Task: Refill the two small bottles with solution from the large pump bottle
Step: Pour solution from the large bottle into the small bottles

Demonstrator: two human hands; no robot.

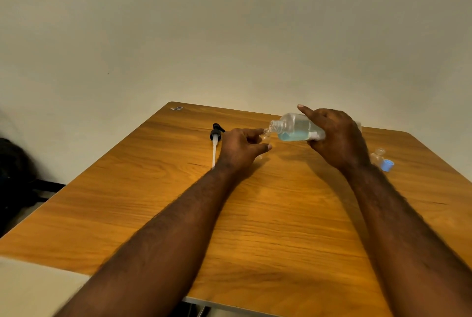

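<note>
The pour into the first small bottle looks to be the step in hand. The right hand (337,137) holds the large bottle (297,127) tipped almost flat above the table (255,214), its fingers closed around the body and the forefinger lying straight along the top. The pump is already off: the pump head (216,135) with its white tube lies on the table to the left of the hands. The open neck of the large bottle points left, and the blue solution pools along its lower side without yet reaching the neck.

The left hand (241,149) has its fingers curled around a small clear bottle (266,135), steadying it upright with its mouth just under the big bottle's neck. Whether any liquid is passing I cannot tell.

The second small bottle (378,156) stands uncapped at the right, near the table edge, with a blue cap (387,165) just beside it.

Next, I judge, the large bottle needs a little more tilt, done slowly, since the small mouth is narrow and the solution could easily spill over the left hand's fingers.
</note>
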